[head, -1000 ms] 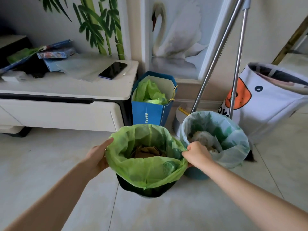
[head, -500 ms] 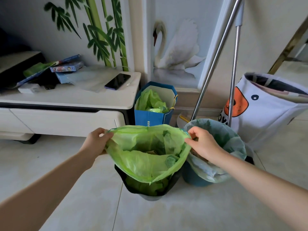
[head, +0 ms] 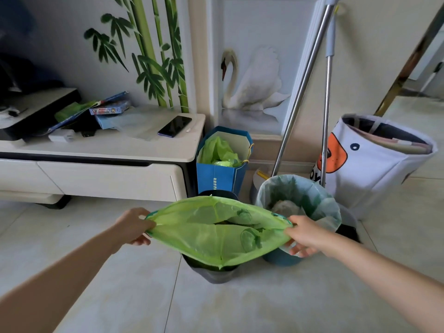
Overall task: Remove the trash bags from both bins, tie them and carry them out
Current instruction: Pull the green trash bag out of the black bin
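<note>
A bright green trash bag (head: 206, 239) is lifted partly out of a dark bin (head: 216, 275) on the floor, its mouth stretched wide and flat. My left hand (head: 134, 225) pinches the bag's left rim and my right hand (head: 304, 235) pinches its right rim. Just to the right stands a blue bin (head: 281, 258) lined with a pale translucent trash bag (head: 319, 203) that holds crumpled rubbish. My right hand is in front of that second bin's near rim.
A white TV cabinet (head: 108, 174) with a phone (head: 175, 126) stands at the left. A blue paper bag (head: 216, 176) sits behind the dark bin. Two metal poles (head: 298, 97) lean on the wall. A white fabric basket (head: 367, 169) stands at the right.
Both hands have pulled the green bag's rim off the dark bin, raised it and drawn it apart sideways, flattening the mouth. The view has tilted up.
</note>
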`<state>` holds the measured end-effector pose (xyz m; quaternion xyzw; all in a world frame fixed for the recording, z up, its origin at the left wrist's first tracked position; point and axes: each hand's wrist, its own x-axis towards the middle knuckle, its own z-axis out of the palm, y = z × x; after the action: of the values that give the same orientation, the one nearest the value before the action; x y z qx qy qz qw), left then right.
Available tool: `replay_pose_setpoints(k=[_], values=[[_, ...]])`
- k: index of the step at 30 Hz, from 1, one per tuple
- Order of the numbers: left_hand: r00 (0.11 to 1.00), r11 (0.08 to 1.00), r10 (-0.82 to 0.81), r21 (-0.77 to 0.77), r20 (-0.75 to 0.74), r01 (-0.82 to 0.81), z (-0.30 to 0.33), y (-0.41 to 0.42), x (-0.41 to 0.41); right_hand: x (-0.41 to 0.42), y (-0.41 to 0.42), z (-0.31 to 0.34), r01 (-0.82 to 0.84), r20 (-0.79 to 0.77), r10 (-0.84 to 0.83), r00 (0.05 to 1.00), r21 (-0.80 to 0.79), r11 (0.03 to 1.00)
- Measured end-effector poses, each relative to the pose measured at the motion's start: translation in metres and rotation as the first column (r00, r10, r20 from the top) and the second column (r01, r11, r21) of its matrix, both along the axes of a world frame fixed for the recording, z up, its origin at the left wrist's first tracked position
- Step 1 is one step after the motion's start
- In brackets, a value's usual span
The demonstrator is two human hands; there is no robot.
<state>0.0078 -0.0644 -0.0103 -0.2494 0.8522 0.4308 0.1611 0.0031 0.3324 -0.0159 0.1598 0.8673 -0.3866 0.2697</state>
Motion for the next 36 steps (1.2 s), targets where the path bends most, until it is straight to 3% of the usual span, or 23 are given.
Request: replay_pose_setpoints(k=[5, 11, 15, 18, 23, 36], values=[[0.997, 0.999, -0.023, -0.033, -0.079, 0.020, 0.004, 0.004, -0.005, -0.008, -0.016, 0.010, -0.002, -0.143, -0.005, 0.990, -0.050, 0.999], [0.935, 0.964, 0.200, 0.232, -0.292, -0.133, 0.024, 0.026, -0.022, -0.028, -0.036, 0.029, 0.107, -0.320, -0.144, 0.936, -0.130, 0.986], [0.873, 0.932, 0.297, 0.317, -0.387, -0.177, 0.040, 0.035, -0.028, -0.039, -0.044, 0.053, 0.146, -0.456, -0.220, 0.862, -0.191, 0.971], [0.834, 0.928, 0.320, 0.326, -0.450, -0.180, 0.059, 0.034, -0.031, -0.043, -0.048, 0.077, 0.133, -0.505, -0.276, 0.818, -0.302, 0.944], [0.775, 0.924, 0.345, 0.338, -0.529, -0.181, 0.096, 0.028, -0.028, -0.037, -0.051, 0.117, 0.094, -0.605, -0.300, 0.737, -0.348, 0.933], [0.700, 0.940, 0.306, 0.323, -0.645, -0.113, 0.189, 0.027, 0.032, 0.033, -0.034, 0.211, 0.062, -0.742, -0.296, 0.601, -0.326, 0.943]])
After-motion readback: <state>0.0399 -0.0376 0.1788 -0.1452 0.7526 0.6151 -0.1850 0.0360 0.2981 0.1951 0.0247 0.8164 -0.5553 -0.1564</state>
